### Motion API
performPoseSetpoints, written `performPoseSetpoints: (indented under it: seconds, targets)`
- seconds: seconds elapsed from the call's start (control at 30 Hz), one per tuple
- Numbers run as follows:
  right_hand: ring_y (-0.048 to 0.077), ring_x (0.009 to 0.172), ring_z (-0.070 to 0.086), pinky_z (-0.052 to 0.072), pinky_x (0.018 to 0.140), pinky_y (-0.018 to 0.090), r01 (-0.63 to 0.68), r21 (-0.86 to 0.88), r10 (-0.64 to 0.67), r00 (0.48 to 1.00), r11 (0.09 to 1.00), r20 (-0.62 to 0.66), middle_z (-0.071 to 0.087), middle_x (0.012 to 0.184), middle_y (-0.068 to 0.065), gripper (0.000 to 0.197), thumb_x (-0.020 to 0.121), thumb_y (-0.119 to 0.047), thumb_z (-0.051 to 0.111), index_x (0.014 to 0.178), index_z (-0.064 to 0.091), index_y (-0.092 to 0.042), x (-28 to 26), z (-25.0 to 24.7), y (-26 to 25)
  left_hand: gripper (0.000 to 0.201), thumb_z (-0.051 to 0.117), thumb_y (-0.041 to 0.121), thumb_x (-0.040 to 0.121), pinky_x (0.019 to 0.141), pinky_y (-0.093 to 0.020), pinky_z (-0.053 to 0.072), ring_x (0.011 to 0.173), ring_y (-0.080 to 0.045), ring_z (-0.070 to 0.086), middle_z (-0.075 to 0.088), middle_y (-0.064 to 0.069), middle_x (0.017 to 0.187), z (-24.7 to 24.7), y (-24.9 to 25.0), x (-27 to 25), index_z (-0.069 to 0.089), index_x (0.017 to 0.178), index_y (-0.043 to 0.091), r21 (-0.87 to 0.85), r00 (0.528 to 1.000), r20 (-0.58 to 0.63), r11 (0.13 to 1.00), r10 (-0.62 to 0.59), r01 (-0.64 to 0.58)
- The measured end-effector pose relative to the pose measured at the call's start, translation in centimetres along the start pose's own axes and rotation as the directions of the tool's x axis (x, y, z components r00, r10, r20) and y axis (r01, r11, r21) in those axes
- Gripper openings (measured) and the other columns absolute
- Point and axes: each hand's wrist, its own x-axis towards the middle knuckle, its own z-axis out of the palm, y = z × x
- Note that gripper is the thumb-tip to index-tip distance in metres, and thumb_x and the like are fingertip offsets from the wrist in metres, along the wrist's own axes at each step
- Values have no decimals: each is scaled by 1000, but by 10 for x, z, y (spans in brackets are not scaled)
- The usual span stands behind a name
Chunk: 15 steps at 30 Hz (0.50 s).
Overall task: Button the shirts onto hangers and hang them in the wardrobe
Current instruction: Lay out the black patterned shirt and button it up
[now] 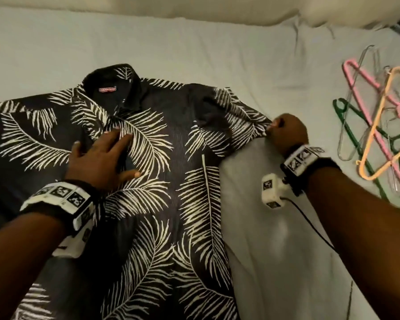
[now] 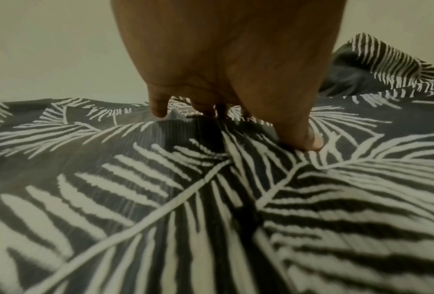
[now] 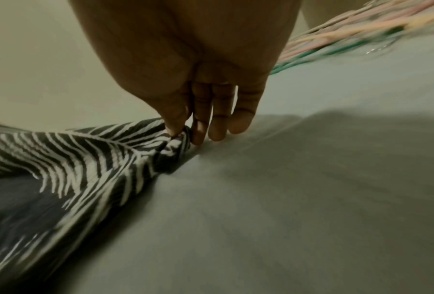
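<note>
One shirt (image 1: 148,169) in view, black with white fronds, laid front-up on the bed (image 1: 275,227), collar at the far end, hem running off the near edge. It sits left of centre; no hanger in it yet as far as I can tell.

Left hand (image 1: 102,158) lies flat on the chest just below the collar, fingers straight and spread, holding nothing. Likely an anchor: it pins the body so the fabric doesn't slide on the sheet. The left wrist view shows fingertips (image 2: 311,143) pressed into the cloth.

Right hand (image 1: 286,132) is at the tip of the right-side sleeve (image 1: 240,112), thumb and forefinger pinching the cuff edge; the other fingers (image 3: 218,127) hang straighter beside the pinch, near the sheet. Judging by the pose, it's pulling the sleeve out to the right to flatten it (pin one end, tension the other).

Hangers (image 1: 379,125) are piled on the bed at the far right, well apart from the shirt, presumably staged within reach of the right hand. Count is rough because they overlap: at least one green, one orange, one or two pink and one or two clear or wire ones, so about five.

Whether the placket is buttoned I can't tell. No wardrobe in view. Task looks early: the shirt is only being spread out.
</note>
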Motion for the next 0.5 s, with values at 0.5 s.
performPoseSetpoints:
  seconds: [0.5]
  targets:
    - [18,63,53,48,67,36,-197,227,161,972,954,169,60,57,1,28,87,-33,72,67,63,-15,16,-19,29,105,76,53,81,124,-51,19,155,-33,8,5,-8,169,-4,113,47,13,161,30,-257,969,9,937,247,-236]
